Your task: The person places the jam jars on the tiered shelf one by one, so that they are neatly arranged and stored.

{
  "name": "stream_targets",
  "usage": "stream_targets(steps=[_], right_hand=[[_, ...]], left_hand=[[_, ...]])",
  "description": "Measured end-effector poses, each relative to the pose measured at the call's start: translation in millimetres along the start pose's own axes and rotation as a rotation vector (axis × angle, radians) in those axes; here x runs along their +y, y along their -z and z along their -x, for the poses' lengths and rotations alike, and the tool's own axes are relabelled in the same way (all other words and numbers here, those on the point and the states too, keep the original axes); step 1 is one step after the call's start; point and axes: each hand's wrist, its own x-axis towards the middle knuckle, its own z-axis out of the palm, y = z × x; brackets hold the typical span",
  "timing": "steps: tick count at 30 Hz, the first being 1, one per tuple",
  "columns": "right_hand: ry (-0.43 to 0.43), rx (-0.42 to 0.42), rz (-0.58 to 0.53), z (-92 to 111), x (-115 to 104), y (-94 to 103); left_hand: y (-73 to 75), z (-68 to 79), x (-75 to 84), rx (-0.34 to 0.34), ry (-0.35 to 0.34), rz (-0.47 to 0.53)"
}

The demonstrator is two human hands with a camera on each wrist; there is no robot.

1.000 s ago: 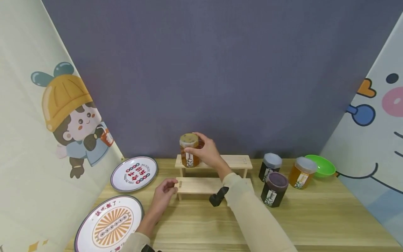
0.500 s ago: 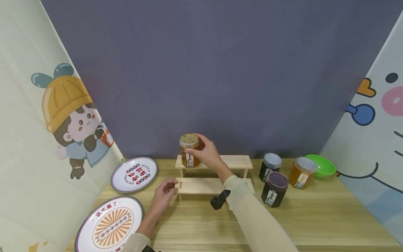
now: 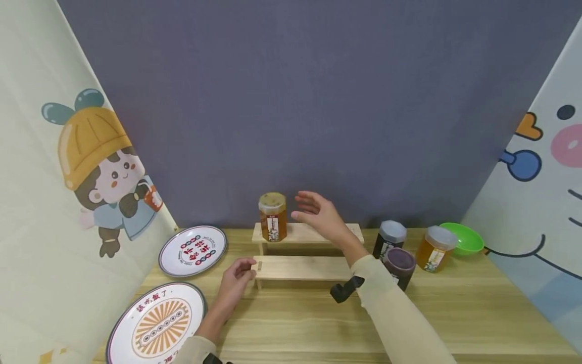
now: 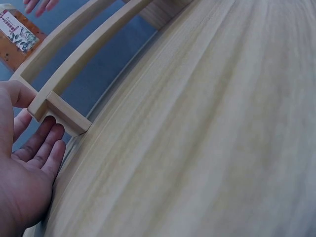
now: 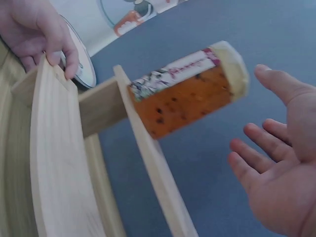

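Shift since earlier: right hand (image 3: pixel 320 215) has let go of the amber jar (image 3: pixel 273 227) and drawn off rightward, fingers spread.
Table (image 3: pixel 282 328): wood shows in front of the lower shelf (image 3: pixel 300 268), between both forearms.
Plates: two, at left; the front plate (image 3: pixel 161 326) reads 該吃飯了, the rear plate (image 3: pixel 193 251) has red characters too small to read.
Left hand (image 3: pixel 235 283): pinches the lower shelf's left end.
Jars: four; at right stand a purple-lidded jar (image 3: pixel 400 265), a black jar (image 3: pixel 389 241) and a second amber jar (image 3: pixel 435 250), labels illegible.
Amber jar: upright on the upper shelf (image 3: pixel 302 232), near its left edge, lettering blurred; the board runs on rightward.
Bowl: one green bowl (image 3: pixel 468 240), behind the second amber jar.
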Motion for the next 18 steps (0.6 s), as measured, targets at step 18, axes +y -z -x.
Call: stream_targets(steps=[18], right_hand=[[0.049,0.057,0.123,84.7,-5.8,89.5]], left_hand=[[1.8,-1.4,0.8,-0.007,-0.002,-0.024]])
